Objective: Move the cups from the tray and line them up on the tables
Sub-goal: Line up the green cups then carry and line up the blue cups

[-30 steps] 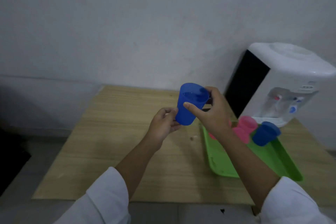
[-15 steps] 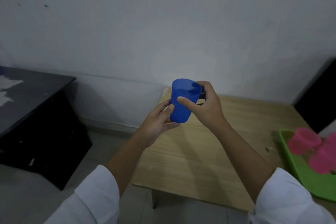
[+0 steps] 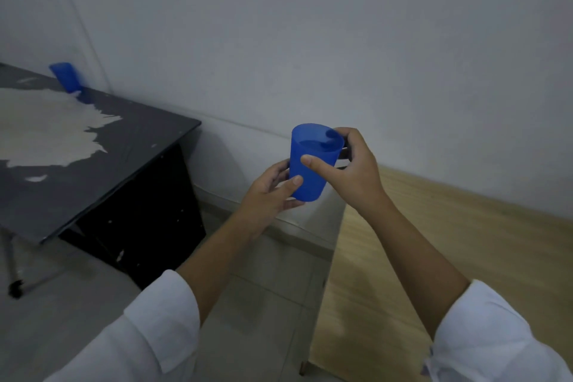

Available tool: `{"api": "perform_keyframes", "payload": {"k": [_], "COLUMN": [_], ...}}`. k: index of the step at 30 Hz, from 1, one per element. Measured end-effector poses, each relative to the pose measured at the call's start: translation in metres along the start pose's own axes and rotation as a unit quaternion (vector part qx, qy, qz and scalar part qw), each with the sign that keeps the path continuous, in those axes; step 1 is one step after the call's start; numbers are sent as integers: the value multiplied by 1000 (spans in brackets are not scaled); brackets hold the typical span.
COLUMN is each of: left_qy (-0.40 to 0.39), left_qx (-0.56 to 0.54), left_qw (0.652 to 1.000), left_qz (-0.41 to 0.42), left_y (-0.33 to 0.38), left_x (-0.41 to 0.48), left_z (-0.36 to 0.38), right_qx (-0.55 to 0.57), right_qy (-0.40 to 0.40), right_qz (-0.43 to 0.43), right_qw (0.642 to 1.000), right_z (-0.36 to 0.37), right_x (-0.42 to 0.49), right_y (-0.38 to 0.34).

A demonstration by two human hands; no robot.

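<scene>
Head view showed both hands, left hand and right hand, gripping an upright blue plastic cup between a dark bench and a wooden bench.

Cut off at the left edge: dark worktop. Cut off right and below: wooden worktop. Blurred: far blue cup. Partly hidden behind held blue cup: fingers of right hand.

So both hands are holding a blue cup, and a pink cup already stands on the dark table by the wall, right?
Not quite. The head view shows the standing cup on the dark table is blue, not pink. The rest holds: the left hand and right hand both hold a blue cup.
</scene>
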State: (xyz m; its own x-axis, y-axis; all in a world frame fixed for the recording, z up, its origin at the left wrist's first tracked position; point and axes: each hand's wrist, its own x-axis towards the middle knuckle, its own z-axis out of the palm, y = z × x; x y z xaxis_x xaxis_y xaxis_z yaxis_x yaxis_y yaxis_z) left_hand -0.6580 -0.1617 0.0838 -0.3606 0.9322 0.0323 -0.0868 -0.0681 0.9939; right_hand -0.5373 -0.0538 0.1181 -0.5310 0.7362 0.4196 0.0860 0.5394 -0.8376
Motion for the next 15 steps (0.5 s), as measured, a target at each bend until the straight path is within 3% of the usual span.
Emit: {"api": "perform_keyframes", "payload": {"k": [15], "left_qy": [41], "left_qx": [12], "left_qw": [999], "left_qz": [-13], "left_y": [45], "left_x": [53], "left_z": [-193], "right_qx": [31], "right_qy": [-63], "right_qz": [-16], "right_qw": [997], "right_z": [179], "right_x": [118], "right_y": [-27]}}
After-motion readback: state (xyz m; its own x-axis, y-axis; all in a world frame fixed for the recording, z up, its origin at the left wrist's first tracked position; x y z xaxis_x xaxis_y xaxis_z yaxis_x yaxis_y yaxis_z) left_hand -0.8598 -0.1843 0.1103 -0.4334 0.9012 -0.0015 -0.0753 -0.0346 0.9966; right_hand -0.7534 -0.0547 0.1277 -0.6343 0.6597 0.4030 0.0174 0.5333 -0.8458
